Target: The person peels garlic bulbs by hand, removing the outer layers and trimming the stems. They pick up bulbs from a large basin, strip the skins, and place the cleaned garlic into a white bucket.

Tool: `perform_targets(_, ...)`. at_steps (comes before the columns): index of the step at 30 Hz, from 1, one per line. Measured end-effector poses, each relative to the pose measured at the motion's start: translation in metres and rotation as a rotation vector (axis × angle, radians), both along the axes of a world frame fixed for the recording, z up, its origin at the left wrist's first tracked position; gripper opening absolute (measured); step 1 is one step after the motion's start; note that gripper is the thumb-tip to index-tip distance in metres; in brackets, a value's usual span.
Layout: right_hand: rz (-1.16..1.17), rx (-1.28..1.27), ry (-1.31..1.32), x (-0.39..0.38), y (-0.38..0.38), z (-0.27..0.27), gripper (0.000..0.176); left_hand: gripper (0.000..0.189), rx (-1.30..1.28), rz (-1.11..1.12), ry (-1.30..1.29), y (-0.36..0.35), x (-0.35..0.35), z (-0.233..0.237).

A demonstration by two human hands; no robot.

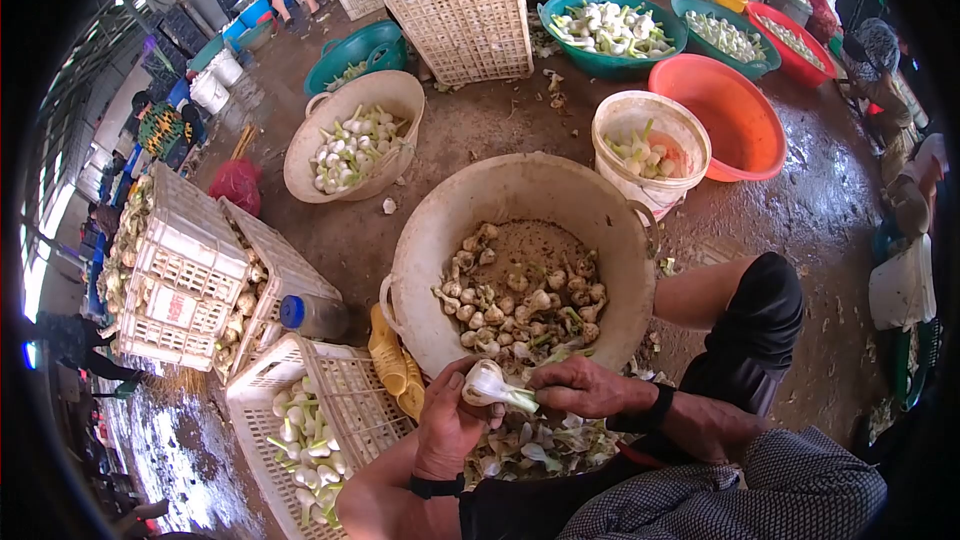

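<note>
My left hand [447,425] is closed around a white, peeled-looking garlic bulb [486,386], its short green stem pointing right. At the stem's end my right hand [585,387] has its fingers closed, touching the stem tip; whether a small tool is in them is hidden. Just beyond both hands stands a large, dirty cream tub [440,210] with many unpeeled, soil-covered garlic bulbs [520,310] on its bottom. Loose garlic skins [545,445] lie in a heap below my hands, between my legs.
To the left are a crate of cleaned garlic [305,450], a blue-capped jar [312,315], yellow footwear [390,355] and stacked crates [190,280]. Ahead stand a cream basin [300,155], a white bucket [635,190], an orange basin [745,125] and a green basin [590,60]. Other people sit around.
</note>
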State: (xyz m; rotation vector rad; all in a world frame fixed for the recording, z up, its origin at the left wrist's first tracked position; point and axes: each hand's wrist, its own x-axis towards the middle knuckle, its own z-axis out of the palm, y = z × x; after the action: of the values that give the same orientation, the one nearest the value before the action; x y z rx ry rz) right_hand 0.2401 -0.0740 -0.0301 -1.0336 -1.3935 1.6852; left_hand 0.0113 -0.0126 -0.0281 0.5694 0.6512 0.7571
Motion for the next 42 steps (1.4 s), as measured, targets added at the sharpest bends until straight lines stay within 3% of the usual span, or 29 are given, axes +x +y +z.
perform_targets(9, -0.010, -0.051, 0.054, 0.004, -0.004, 0.013, 0.022, 0.062, 0.120, 0.018, 0.056, -0.007, 0.013, 0.004)
perform_targets(11, 0.009, 0.046, 0.045, 0.004, -0.005, 0.014, 0.022, 0.064, 0.375, -0.108, 0.424, -0.006, 0.008, -0.002)
perform_targets(14, 0.022, 0.141, -0.003, 0.002, -0.006, 0.013, 0.021, 0.061, 0.347, -0.123, 0.457, -0.007, 0.005, -0.010)
perform_targets(18, -0.043, 0.257, -0.053, -0.003, -0.006, 0.014, 0.018, 0.061, 0.369, -0.124, 0.435, -0.006, 0.006, -0.009)
perform_targets(21, -0.069, 0.358, -0.172, -0.007, -0.004, -0.007, 0.015, 0.061, 0.215, -0.203, 0.411, -0.006, 0.003, -0.010)
perform_targets(23, -0.209, 0.519, -0.332, -0.009, -0.002, -0.025, 0.013, 0.053, 0.422, -0.167, 0.470, -0.011, 0.015, 0.003)
perform_targets(26, -0.306, 0.688, -0.456, -0.009, 0.005, -0.034, 0.019, 0.052, 0.381, -0.226, 0.482, -0.009, 0.010, 0.005)
perform_targets(29, -0.366, 0.690, -0.590, -0.001, 0.014, -0.022, 0.018, 0.053, 0.497, -0.318, 0.551, -0.009, 0.014, 0.015)
perform_targets(33, -0.447, 0.700, -0.578, -0.002, 0.018, -0.034, 0.019, 0.056, 0.509, -0.360, 0.530, -0.008, 0.012, 0.015)
perform_targets(36, -0.558, 0.610, -0.650, 0.006, 0.022, -0.053, 0.016, 0.058, 0.450, -0.403, 0.364, -0.014, 0.010, 0.025)
perform_targets(38, -0.440, 0.323, -0.744, 0.013, 0.023, -0.067, 0.016, 0.068, 0.180, -0.376, 0.112, -0.017, 0.010, 0.037)
perform_targets(39, -0.280, 0.445, -0.658, 0.013, 0.023, -0.063, 0.027, 0.067, 0.109, -0.369, -0.009, -0.015, 0.009, 0.036)
perform_targets(40, -0.274, 0.449, -0.660, 0.013, 0.022, -0.057, 0.027, 0.067, 0.111, -0.362, -0.011, -0.013, 0.009, 0.034)
perform_targets(42, 0.330, 0.233, -0.438, 0.010, 0.015, -0.044, 0.037, 0.066, 0.205, -0.264, 0.022, -0.010, 0.010, 0.032)
